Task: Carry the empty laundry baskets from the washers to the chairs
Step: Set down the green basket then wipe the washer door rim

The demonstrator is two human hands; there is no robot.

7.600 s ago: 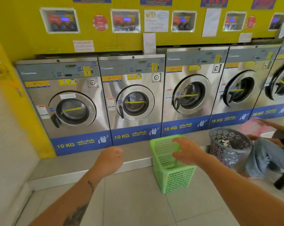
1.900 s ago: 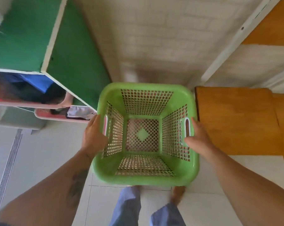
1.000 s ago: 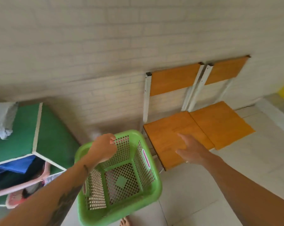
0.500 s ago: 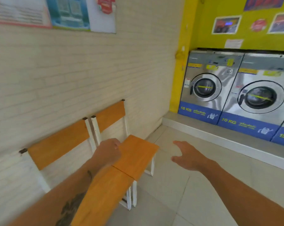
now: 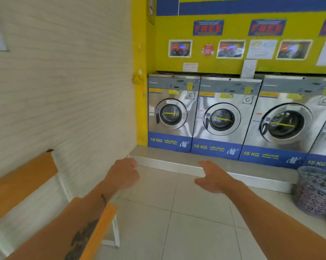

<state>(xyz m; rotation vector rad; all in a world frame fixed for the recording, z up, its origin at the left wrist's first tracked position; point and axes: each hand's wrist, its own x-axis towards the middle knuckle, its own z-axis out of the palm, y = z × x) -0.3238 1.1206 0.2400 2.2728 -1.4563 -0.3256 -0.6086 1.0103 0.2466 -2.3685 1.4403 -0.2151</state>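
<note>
At four o'clock, a dark lattice plastic laundry basket (image 5: 316, 192) stands before the steel front-loading washers (image 5: 222, 119); left hand (image 5: 123, 175) balled in an empty fist, right hand (image 5: 212, 178) with fingers straight, slightly spread.

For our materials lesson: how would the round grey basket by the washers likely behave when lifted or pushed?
The basket looks like thin perforated plastic, so it is probably light and fairly stiff. Its tall round shape suggests it could tip or roll if pushed high up. Its contents cannot be seen.
</note>
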